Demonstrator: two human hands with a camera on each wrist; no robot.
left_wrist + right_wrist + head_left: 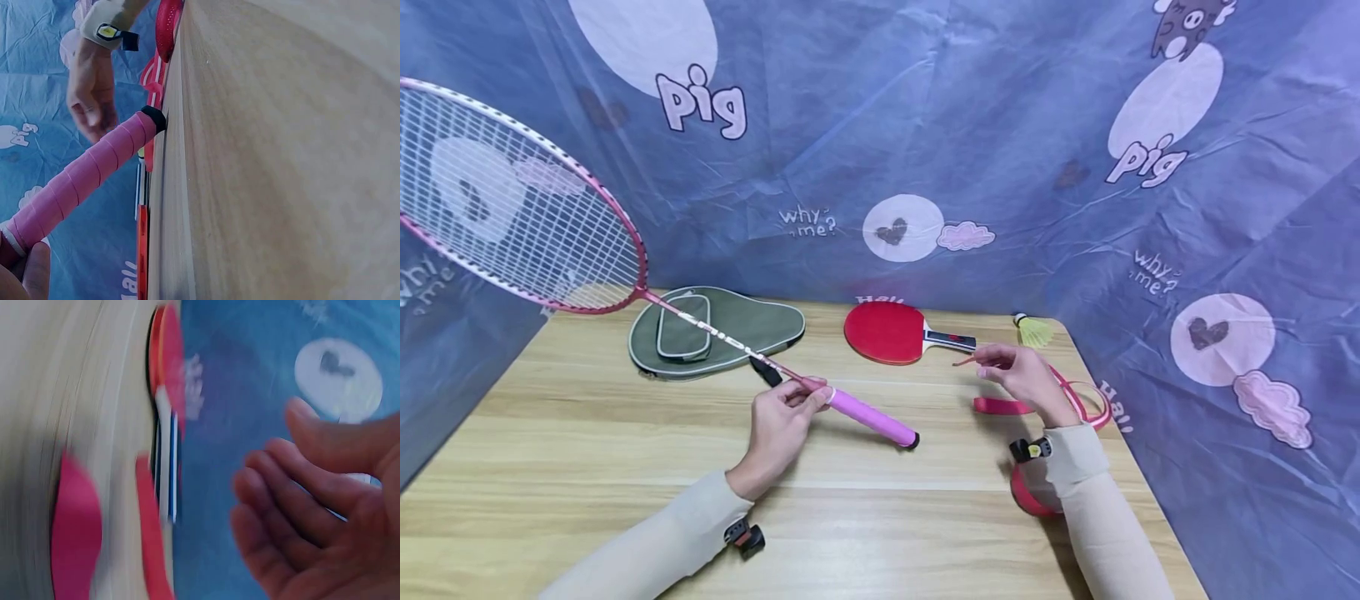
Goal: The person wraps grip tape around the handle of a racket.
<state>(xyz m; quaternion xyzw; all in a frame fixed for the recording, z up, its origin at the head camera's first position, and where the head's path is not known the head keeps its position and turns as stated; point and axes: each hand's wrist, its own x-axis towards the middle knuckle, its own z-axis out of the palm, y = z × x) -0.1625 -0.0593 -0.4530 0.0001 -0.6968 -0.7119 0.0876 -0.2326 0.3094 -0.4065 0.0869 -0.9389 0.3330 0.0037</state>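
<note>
My left hand [781,423] pinches a badminton racket [874,418] where its shaft meets the pink-wrapped handle. The racket is raised off the table, its strung head up at the left and its black butt end pointing right. Past that end, my right hand [1028,380] hovers with loosely bent fingers; in the right wrist view the palm [350,537] shows nothing in it. A thin reddish strip end [964,362] appears by its fingertips, apparently not gripped. Lengths of red perforated tape [1002,406] curl on the table around and below the right forearm, which hides part of them.
At the back lie a grey-green paddle case [760,321] and a red table tennis paddle [883,333] with a dark handle. A yellow shuttlecock [1033,330] sits near the back right corner. Blue patterned cloth [820,150] walls the wooden table [865,533] behind and at the sides.
</note>
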